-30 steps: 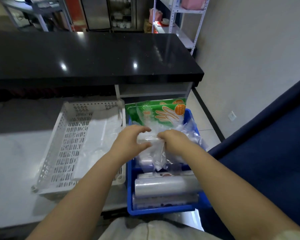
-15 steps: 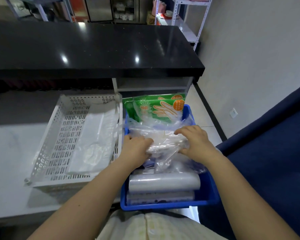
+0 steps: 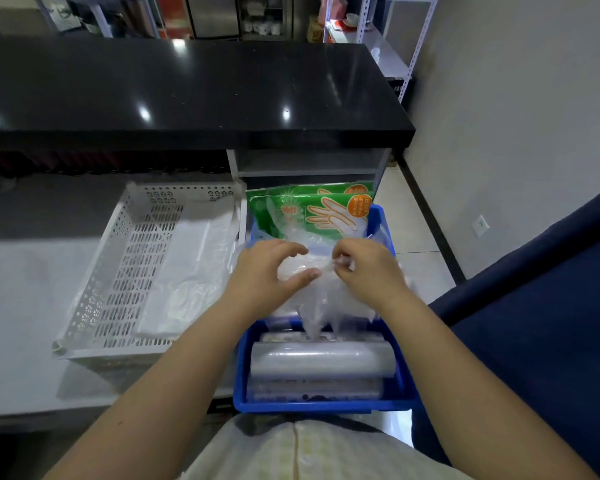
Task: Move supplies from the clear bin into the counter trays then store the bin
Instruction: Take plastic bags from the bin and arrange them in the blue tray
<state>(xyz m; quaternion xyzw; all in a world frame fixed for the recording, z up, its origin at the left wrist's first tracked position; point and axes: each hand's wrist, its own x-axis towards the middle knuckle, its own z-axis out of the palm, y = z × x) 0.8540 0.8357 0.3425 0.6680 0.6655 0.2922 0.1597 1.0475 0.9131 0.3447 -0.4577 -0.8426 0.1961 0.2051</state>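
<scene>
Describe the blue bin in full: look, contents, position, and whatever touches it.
The blue bin is a rectangular open-topped tray of glossy plastic, level, just right of the white perforated tray and against the person's lap. At its far end stand green glove packets. At its near end lies a clear film roll crosswise over flatter packages. Above its middle, the left hand and right hand grip a crumpled clear plastic bag that hangs into it.
</scene>
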